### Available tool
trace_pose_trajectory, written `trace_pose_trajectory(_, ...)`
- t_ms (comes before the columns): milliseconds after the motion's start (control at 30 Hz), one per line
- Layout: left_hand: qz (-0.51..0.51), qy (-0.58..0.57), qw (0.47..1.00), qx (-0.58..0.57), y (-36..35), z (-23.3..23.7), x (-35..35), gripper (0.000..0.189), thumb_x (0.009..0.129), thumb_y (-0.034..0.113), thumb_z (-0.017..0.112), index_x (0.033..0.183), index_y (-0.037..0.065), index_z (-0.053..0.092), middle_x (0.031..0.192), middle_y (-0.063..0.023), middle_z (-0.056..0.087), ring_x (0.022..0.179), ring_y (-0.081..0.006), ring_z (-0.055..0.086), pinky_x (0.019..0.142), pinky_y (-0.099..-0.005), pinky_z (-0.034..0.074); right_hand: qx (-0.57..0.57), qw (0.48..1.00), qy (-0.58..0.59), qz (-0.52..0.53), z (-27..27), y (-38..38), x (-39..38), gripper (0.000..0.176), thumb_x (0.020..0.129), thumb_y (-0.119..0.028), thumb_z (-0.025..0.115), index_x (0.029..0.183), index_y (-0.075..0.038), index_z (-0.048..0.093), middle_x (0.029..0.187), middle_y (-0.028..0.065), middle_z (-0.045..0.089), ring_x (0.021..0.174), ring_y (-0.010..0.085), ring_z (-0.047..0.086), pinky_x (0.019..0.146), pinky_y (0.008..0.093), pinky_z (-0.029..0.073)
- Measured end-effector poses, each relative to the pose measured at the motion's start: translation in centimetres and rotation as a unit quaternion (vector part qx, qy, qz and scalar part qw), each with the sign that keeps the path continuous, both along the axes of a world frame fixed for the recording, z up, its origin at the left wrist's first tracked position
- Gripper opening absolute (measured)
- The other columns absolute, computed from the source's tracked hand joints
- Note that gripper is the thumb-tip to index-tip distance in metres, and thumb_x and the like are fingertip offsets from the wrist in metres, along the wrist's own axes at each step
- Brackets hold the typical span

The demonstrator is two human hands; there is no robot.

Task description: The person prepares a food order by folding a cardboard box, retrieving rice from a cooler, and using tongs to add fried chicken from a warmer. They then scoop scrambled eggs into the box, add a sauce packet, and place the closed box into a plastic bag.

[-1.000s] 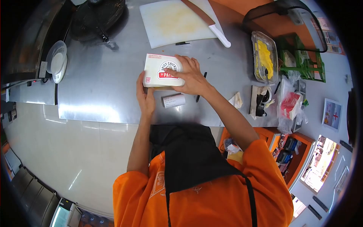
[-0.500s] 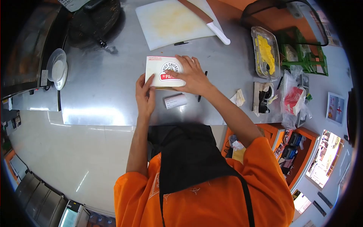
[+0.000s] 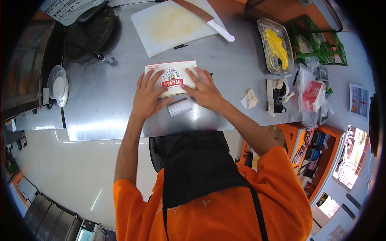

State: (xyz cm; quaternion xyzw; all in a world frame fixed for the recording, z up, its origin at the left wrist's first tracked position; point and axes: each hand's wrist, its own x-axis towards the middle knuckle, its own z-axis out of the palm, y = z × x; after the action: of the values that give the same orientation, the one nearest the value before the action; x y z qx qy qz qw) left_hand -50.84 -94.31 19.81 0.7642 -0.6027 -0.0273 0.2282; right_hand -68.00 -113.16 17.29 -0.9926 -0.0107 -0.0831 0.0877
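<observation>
A white food box with a "Spicy Chicken" logo lies on the steel counter in front of my body. Spread fingers of my left hand rest on the box's left part. On its right part lie the fingers of my right hand, also apart. Neither hand is wrapped round anything. A small printed paper slip lies just below the box, between my hands. Above the box is a black pen.
A white cutting board with a large knife stands beyond the box. A tray of yellow food, a green basket and a tape dispenser are at right. A dark pan and a scale are at left.
My left hand has moved from the box's left edge onto its top, fingers spread. My right hand has shifted towards the box's right side, uncovering more of the logo. The camera view has shifted slightly.
</observation>
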Motion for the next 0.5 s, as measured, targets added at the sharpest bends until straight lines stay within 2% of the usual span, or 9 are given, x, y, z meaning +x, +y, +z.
trace_pose_trajectory(33,-0.049,0.004,0.998,0.038,-0.7,-0.7,0.9,0.031,0.081,0.041,0.067,0.095,0.013,0.067,0.135,-0.0089,0.047,0.133,-0.032,0.032,0.112,-0.0517,0.018,0.117,0.987,-0.043,-0.098,-0.3,1.2,-1.1,0.041,0.089,-0.029,0.06,0.127,-0.017,0.053,0.139,0.0183,0.039,0.126,0.0336,0.04,0.103,0.0486,0.033)
trace_pose_trajectory(67,-0.061,0.0,0.998,0.032,-0.7,-1.4,1.2,0.031,0.08,0.041,0.067,0.093,0.013,0.066,0.135,-0.0089,0.047,0.133,-0.0315,0.033,0.112,-0.0521,0.019,0.229,0.95,-0.087,-0.193,-1.1,2.8,-2.6,0.04,0.088,-0.027,0.062,0.124,-0.012,0.054,0.133,0.0192,0.045,0.12,0.0329,0.045,0.098,0.0449,0.038)
trace_pose_trajectory(100,-0.074,-0.005,0.997,0.025,-0.9,-2.1,1.4,0.03,0.08,0.041,0.067,0.092,0.013,0.066,0.135,-0.0088,0.047,0.133,-0.031,0.033,0.111,-0.0525,0.019,0.336,0.889,-0.131,-0.284,-1.4,4.4,-4.0,0.038,0.087,-0.025,0.063,0.12,-0.007,0.055,0.127,0.0202,0.05,0.115,0.0322,0.051,0.094,0.0412,0.043)
trace_pose_trajectory(133,-0.089,-0.011,0.996,0.019,-1.1,-2.6,1.6,0.03,0.08,0.041,0.068,0.091,0.013,0.066,0.134,-0.0088,0.047,0.133,-0.0305,0.033,0.11,-0.0529,0.02,0.439,0.811,-0.082,-0.377,-1.4,6.3,-4.3,0.036,0.085,-0.023,0.066,0.11,0.001,0.054,0.101,0.0176,0.06,0.091,0.0299,0.061,0.078,0.0344,0.048)
trace_pose_trajectory(200,-0.094,-0.015,0.995,0.016,-1.2,-2.7,1.4,0.028,0.076,0.036,0.072,0.089,0.012,0.064,0.135,-0.0104,0.046,0.132,-0.0315,0.034,0.109,-0.0533,0.022,0.493,0.768,-0.001,-0.409,-1.6,9.0,-3.5,0.039,0.084,-0.023,0.069,0.109,0.002,0.054,0.086,0.0149,0.063,0.083,0.0294,0.063,0.076,0.0361,0.049)
trace_pose_trajectory(300,-0.103,0.008,0.993,0.055,-2.7,-0.2,1.9,0.03,0.069,0.032,0.077,0.087,0.012,0.063,0.137,-0.014,0.042,0.13,-0.0327,0.035,0.107,-0.0535,0.023,0.462,0.763,-0.053,-0.449,-1.3,10.2,-1.3,0.039,0.082,-0.024,0.071,0.107,0.002,0.054,0.08,0.0139,0.062,0.078,0.0292,0.062,0.073,0.0374,0.05)
trace_pose_trajectory(400,-0.125,0.012,0.989,0.076,-3.8,0.5,2.7,0.039,0.061,0.03,0.08,0.09,0.011,0.061,0.137,-0.0174,0.039,0.129,-0.0346,0.034,0.104,-0.0533,0.025,0.445,0.793,-0.022,-0.416,-4.2,9.7,-1.4,0.043,0.081,-0.027,0.072,0.105,0.003,0.053,0.089,0.0171,0.062,0.081,0.0305,0.061,0.073,0.0372,0.05)
trace_pose_trajectory(500,-0.133,0.024,0.986,0.102,-4.7,0.1,3.3,0.05,0.056,0.03,0.081,0.096,0.011,0.057,0.135,-0.0178,0.038,0.127,-0.0363,0.036,0.102,-0.0527,0.027,0.266,0.865,-0.094,-0.415,-3.9,10.9,-1.7,0.036,0.08,-0.025,0.072,0.097,0.002,0.057,0.097,0.0191,0.06,0.087,0.0324,0.059,0.077,0.0396,0.048)
